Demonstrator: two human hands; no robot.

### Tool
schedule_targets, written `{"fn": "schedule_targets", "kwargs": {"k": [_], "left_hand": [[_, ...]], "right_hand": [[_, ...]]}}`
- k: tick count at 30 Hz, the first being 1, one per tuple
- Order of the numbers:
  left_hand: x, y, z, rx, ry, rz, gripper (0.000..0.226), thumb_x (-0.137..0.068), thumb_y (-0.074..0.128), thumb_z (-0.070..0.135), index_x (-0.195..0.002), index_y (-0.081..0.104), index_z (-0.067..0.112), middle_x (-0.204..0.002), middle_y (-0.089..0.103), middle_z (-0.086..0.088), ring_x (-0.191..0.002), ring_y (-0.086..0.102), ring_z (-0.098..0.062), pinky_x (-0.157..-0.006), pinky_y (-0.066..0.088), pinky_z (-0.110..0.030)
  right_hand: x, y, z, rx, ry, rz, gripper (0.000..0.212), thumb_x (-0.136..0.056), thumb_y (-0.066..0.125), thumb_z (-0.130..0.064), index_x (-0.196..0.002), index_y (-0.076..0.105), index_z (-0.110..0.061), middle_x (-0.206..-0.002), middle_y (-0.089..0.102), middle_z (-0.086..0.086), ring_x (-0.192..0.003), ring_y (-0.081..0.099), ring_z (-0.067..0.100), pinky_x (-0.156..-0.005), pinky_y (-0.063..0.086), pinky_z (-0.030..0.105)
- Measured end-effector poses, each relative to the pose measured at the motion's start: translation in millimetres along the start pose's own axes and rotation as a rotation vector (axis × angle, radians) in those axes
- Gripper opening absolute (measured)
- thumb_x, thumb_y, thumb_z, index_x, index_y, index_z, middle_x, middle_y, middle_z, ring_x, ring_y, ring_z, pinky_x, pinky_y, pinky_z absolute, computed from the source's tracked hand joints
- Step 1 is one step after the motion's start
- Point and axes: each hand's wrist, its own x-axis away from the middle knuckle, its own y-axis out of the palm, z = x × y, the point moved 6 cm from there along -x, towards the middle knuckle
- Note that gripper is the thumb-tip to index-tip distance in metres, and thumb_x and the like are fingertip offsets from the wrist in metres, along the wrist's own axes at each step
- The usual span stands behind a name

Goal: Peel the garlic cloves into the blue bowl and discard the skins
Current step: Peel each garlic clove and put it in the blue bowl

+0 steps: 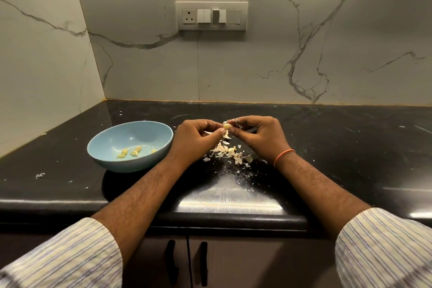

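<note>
Right of the blue bowl (130, 145), over the dark tabletop (327, 147), both hands work one garlic clove (227, 126). The bowl sits just beside the left wrist and already holds a few peeled cloves (133, 151), so a careless swing of that forearm could nudge or tip it. The left hand (195, 138) pinches at the clove's loose skin, while the right hand (254, 134) pinches the clove itself in curled fingertips; a hard tug might flick the slippery clove away from the bowl. Below the hands, right of the bowl, lies the pile of skins (228, 151), with what seems an unpeeled clove in it, though that is hard to tell. Scattered flakes could drift into the bowl.
</note>
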Motion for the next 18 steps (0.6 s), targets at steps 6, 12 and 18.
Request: {"fn": "schedule_targets", "kwargs": {"k": [6, 12, 18], "left_hand": [[0.9, -2.3, 4.3, -0.021, 0.035, 0.03, 0.009, -0.096, 0.078, 0.023, -0.1, 0.084, 0.019, -0.073, 0.079, 0.002, -0.064, 0.074, -0.013, -0.069, 0.065, -0.037], [2.3, -2.0, 4.3, -0.041, 0.032, 0.016, 0.006, -0.094, 0.078, 0.022, -0.097, 0.083, 0.025, -0.074, 0.079, 0.003, -0.07, 0.078, -0.018, -0.075, 0.067, -0.049], [2.7, -2.3, 4.0, -0.048, 0.019, 0.019, 0.007, -0.093, 0.077, 0.014, -0.092, 0.082, 0.02, -0.072, 0.079, 0.0, -0.068, 0.077, -0.02, -0.072, 0.067, -0.045]], "right_hand": [[0.8, -0.3, 0.3, 0.013, 0.0, -0.011, 0.024, -0.085, 0.087, -0.026, -0.108, 0.083, -0.018, -0.097, 0.081, -0.008, -0.091, 0.076, 0.003, -0.085, 0.064, 0.03], [0.2, 0.2, -0.5, 0.093, -0.046, -0.062, 0.023, -0.088, 0.086, -0.026, -0.108, 0.084, -0.016, -0.094, 0.08, -0.008, -0.086, 0.075, 0.003, -0.079, 0.064, 0.03], [0.2, 2.4, 0.3, 0.083, -0.056, -0.116, 0.021, -0.089, 0.084, -0.025, -0.109, 0.084, -0.018, -0.093, 0.08, -0.01, -0.086, 0.075, 0.004, -0.079, 0.063, 0.028]]}}
